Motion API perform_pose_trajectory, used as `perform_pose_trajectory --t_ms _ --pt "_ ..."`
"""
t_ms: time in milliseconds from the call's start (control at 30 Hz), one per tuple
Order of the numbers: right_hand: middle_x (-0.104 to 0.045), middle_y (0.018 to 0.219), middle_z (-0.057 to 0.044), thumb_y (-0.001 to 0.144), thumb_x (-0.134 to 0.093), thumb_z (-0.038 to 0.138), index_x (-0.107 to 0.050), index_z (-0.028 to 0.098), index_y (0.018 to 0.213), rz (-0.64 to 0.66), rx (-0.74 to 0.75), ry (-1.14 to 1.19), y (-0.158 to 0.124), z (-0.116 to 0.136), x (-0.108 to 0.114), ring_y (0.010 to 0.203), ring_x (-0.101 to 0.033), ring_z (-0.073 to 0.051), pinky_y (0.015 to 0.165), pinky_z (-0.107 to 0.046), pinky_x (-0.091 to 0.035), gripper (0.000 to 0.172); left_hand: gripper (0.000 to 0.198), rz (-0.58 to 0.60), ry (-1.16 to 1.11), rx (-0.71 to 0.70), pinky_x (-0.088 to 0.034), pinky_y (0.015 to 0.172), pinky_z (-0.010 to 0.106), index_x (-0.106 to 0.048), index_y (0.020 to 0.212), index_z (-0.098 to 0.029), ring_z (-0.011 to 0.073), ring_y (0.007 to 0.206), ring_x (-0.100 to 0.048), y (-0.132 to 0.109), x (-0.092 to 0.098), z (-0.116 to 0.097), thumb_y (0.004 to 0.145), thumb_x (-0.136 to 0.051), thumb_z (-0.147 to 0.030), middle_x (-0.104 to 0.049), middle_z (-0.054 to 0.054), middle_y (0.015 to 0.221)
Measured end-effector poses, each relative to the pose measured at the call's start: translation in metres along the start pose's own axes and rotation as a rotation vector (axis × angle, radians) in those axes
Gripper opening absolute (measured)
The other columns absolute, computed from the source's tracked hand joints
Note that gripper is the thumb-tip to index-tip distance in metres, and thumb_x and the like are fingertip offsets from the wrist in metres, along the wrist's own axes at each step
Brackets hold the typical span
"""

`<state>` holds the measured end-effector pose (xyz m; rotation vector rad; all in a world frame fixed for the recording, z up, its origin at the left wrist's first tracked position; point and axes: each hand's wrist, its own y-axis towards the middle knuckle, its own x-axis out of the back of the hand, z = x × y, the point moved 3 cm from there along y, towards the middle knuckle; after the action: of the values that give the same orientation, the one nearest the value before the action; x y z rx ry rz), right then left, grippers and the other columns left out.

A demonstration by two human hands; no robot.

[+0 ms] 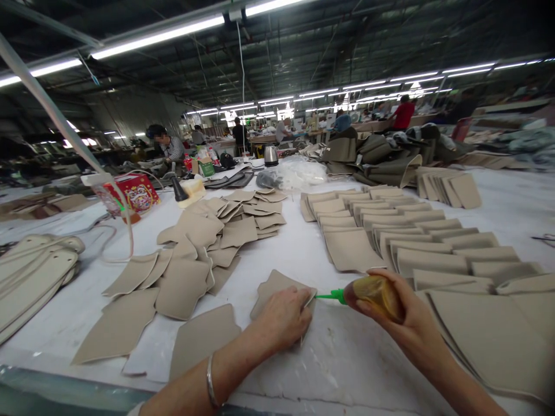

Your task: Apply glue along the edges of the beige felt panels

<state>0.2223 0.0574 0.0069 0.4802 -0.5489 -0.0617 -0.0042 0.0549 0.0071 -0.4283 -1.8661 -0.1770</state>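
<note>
Left: loose heap of beige panels (182, 289), overlapping; a bumped elbow could send some sliding. Next, a spare panel (203, 335) lies beside the left forearm; the bracelet (210, 381) could snag its edge. Centre: left hand (284, 316) holds the work panel (272, 286) low over the table (338, 358), fingers bunched near its right corner (thumb's hidden, can't tell how firm). Slack grip, it skids. Green nozzle (333, 296) points at that corner, fingers close by; oversqueezing would likely wet them. Right hand (407, 312) is wrapped round the amber bottle (379, 293). Right: stacked panels (353, 249); a stray drip would mark them.
</note>
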Motion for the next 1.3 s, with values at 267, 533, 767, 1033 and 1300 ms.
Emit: perform_pose_trajectory --t_ms 267,533,767,1033,1300 --pt "-0.058 0.105 -0.003 0.082 -0.067 0.052 -0.05 0.027 0.118 0.053 -0.052 0.065 -0.004 -0.005 0.001 0.086 -0.059 -0.024 0.076 -0.034 -0.046 0.047 0.037 0.024 0.033 0.013 -0.048 0.076 0.034 -0.055 0.118 -0.026 0.0245 0.087 -0.061 -0.004 0.003 -0.003 0.09 -0.031 -0.027 -0.062 0.007 0.095" --pt "-0.058 0.101 -0.003 0.08 -0.068 0.053 -0.051 0.025 0.117 -0.003 -0.101 0.084 -0.002 -0.007 -0.001 0.082 -0.058 -0.023 0.072 -0.033 -0.046 0.05 0.043 0.036 0.064 0.017 -0.047 0.075 0.035 -0.049 0.128 -0.027 0.0242 0.084 -0.061 -0.007 0.0 -0.002 0.091 -0.027 -0.027 -0.06 0.007 0.095" --pt "-0.057 0.102 -0.002 0.082 -0.067 0.052 -0.049 0.026 0.117 0.092 -0.154 0.18 -0.01 -0.007 -0.003 0.087 -0.058 -0.023 0.077 -0.032 -0.045 0.047 0.044 0.044 0.035 0.02 -0.047 0.076 0.034 -0.046 0.13 -0.027 0.0236 0.086 -0.06 -0.009 0.001 -0.002 0.091 -0.027 -0.028 -0.059 0.006 0.098" --pt "-0.058 0.103 -0.001 0.084 -0.065 0.051 -0.046 0.025 0.118 0.228 -0.191 0.284 -0.016 0.001 -0.008 0.089 -0.059 -0.022 0.077 -0.028 -0.046 0.047 0.045 0.034 0.004 -0.023 -0.047 0.08 0.035 -0.044 0.134 -0.025 0.0238 0.092 -0.06 -0.01 -0.001 0.004 0.092 -0.027 -0.03 -0.059 0.007 0.105" --pt "-0.057 0.108 -0.003 0.082 -0.066 0.05 -0.048 0.024 0.118 0.202 -0.2 0.277 -0.025 0.003 -0.007 0.092 -0.058 -0.024 0.081 -0.029 -0.045 0.048 0.048 0.048 -0.037 -0.021 -0.046 0.085 0.037 -0.041 0.138 -0.024 0.0255 0.097 -0.06 -0.012 -0.003 0.006 0.094 -0.027 -0.036 -0.058 0.008 0.111"
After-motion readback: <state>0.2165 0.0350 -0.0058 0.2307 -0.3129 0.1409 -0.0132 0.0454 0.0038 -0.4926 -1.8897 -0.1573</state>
